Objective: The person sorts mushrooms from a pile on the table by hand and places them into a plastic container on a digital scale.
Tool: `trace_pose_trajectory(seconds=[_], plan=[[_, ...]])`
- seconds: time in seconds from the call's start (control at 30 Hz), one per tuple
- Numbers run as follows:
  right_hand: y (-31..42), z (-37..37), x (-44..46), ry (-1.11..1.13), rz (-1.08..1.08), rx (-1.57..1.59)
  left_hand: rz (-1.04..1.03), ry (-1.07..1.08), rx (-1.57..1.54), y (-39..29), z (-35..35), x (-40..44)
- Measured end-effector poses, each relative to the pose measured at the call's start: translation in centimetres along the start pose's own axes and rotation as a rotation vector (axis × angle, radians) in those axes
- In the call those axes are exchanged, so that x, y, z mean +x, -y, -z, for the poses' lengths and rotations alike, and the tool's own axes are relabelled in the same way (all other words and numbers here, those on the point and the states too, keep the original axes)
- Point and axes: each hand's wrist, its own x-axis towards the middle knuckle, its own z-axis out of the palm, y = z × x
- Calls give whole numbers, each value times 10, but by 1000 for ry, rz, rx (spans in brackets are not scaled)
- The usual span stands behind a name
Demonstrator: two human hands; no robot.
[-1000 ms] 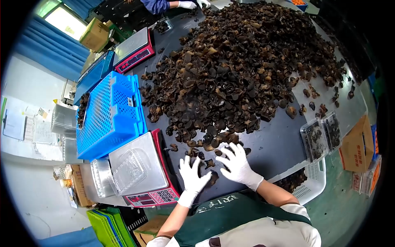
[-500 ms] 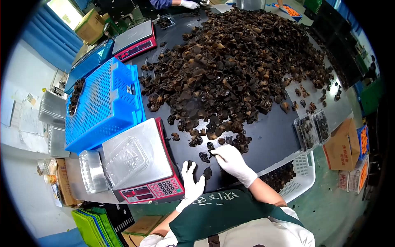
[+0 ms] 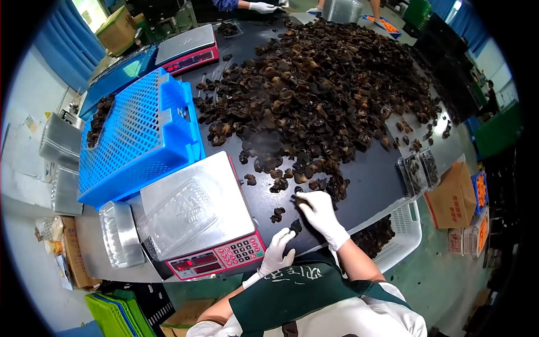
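Observation:
A large heap of dark brown wood ear mushrooms (image 3: pixel 331 84) covers the middle of the dark table (image 3: pixel 370 174). My left hand (image 3: pixel 278 253), in a white glove, is near the table's front edge, its fingers bent beside a small dark piece (image 3: pixel 296 226); whether they grip it is unclear. My right hand (image 3: pixel 320 213), gloved too, is at the heap's near edge with its fingers together, close to a small dark piece; its fingertips hide what they hold, if anything. A clear plastic tray (image 3: pixel 182 216) lies on the red and silver scale (image 3: pixel 224 196) to the left.
Left of the heap are a blue perforated crate (image 3: pixel 135 123) and a second scale (image 3: pixel 188 48). Filled clear boxes (image 3: pixel 418 171) stand at the right edge, above a white basket (image 3: pixel 412 230). A cardboard box (image 3: pixel 452 196) is farther right. A co-worker's gloved hand (image 3: pixel 263 7) shows at the top.
The view has shifted. My hands, spread apart at first, have drawn their fingers in; my left hand has come closer to my right. Small pieces near them have shifted.

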Motion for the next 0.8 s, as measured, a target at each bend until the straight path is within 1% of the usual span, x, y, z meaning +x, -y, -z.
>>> trace_pose_trajectory(seconds=[0.07, 0.1, 0.13, 0.2, 0.27, 0.3, 0.33, 0.4, 0.47, 0.53, 0.6, 0.7, 0.73, 0.8], plan=[[7, 24, -4, -122, -92, -16, 11, 21, -14, -1, 1, -1], [8, 40, -11, -137, -221, -18, 7, 29, -6, 1, 1, -1], [8, 57, -18, -173, -298, -75, -5, 29, -10, 2, 1, 0], [-16, 87, -41, -269, -349, -137, 1, 35, -11, 1, 2, 0], [-36, 119, -66, -336, -461, -187, -39, 19, -3, 8, -2, 2], [-44, 134, -76, -347, -500, -252, -45, 7, 3, 10, -3, 3], [-54, 149, -89, -282, -553, -421, -50, -8, 11, 12, -4, 6], [-54, 167, -96, -218, -566, -702, -73, -71, 96, 4, -1, 20], [-51, 170, -94, -231, -616, -657, -21, -136, 170, -8, 3, 39], [-42, 159, -86, -329, -362, -530, -14, -177, 254, -13, 9, 66], [-35, 144, -78, -228, -343, -354, -10, -198, 318, 2, 7, 93], [-20, 114, -71, 14, -332, -149, 79, -215, 404, 26, 3, 130], [-17, 101, -71, 108, -317, -92, 81, -226, 489, 40, 0, 139], [-9, 75, -72, 145, -160, -50, 181, -178, 579, 49, -6, 148]])
